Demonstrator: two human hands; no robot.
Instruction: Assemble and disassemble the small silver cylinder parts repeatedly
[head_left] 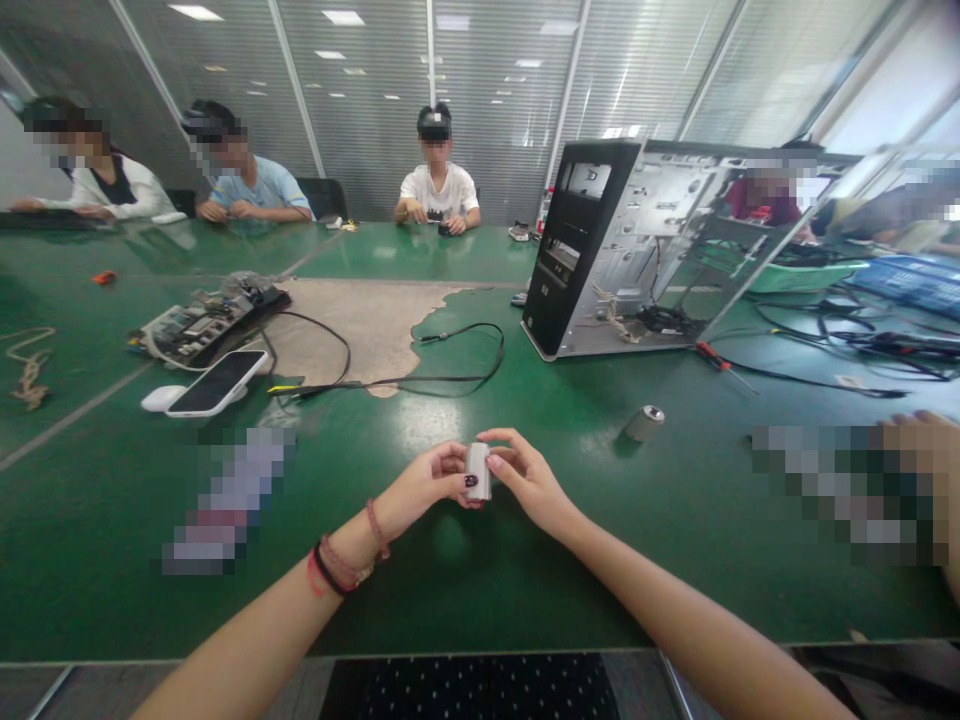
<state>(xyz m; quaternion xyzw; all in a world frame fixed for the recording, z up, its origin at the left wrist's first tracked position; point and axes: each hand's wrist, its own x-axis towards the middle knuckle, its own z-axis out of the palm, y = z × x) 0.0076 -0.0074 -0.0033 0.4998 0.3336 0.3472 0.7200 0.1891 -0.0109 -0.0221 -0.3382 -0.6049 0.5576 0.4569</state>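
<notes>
Nearest to the camera is the dark dotted cloth (487,690), under the near edge of the table. The largest thing is the green table (360,600). On it, to the right, the open computer case (581,255) stands upright. At the left lies the circuit assembly (214,325), with the white-edged phone (217,383) just in front of it. The left hand (427,485) and the right hand (529,475) are close together, both at one small thing. The smallest are two metal cylinders: the held silver cylinder (478,472) is upright between the hands, above the table near its front, with left fingers clamped around it and right fingers touching its side; the other cylinder (645,423) rests farther right.
</notes>
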